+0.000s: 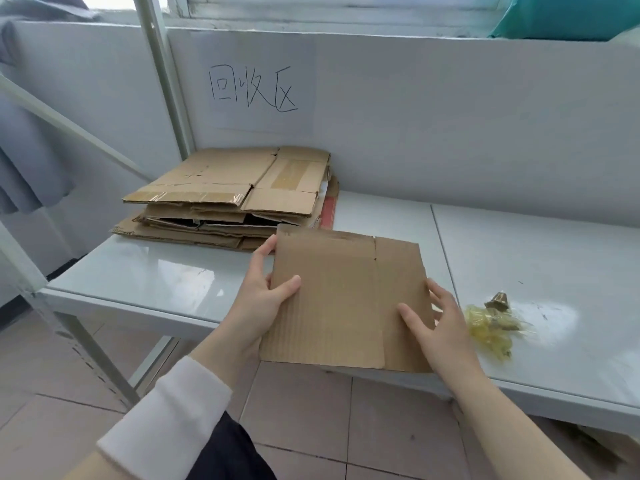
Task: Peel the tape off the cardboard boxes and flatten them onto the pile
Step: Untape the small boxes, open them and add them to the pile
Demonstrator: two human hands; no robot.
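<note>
A beige tiled floor (pixel 381 427) is seen at the bottom edge, w/ a white sleeve (pixel 166 417) on the left forearm above it. A flattened cardboard box (pixel 343 299) is held over the front edge of a glossy white table (pixel 156 271), tilted up toward the camera. Its left edge is gripped by the left hand (pixel 263 299), thumb laid on the top face & fingers hidden behind the sheet. Its right edge is gripped by the right hand (pixel 436 323), thumb on top, fingers wrapped round the side. A wad of yellowish peeled tape (pixel 491 323), w/ cardboard scraps stuck in it, is seen lying on the table just right of the right hand, apart from the box. Further back, at the table's left rear, a pile of flattened boxes (pixel 235 188) is stacked against a white partition (pixel 450 116); the held box's far corner overlaps the pile's front in view, contact can't be told. Tape strips (pixel 187 196) are seen on the pile's top sheet. A paper sign (pixel 256 88) w/ handwritten characters is stuck to the partition above the pile. A metal rack upright (pixel 166 74) is seen at left, teal fabric (pixel 568 15) at top right.
</note>
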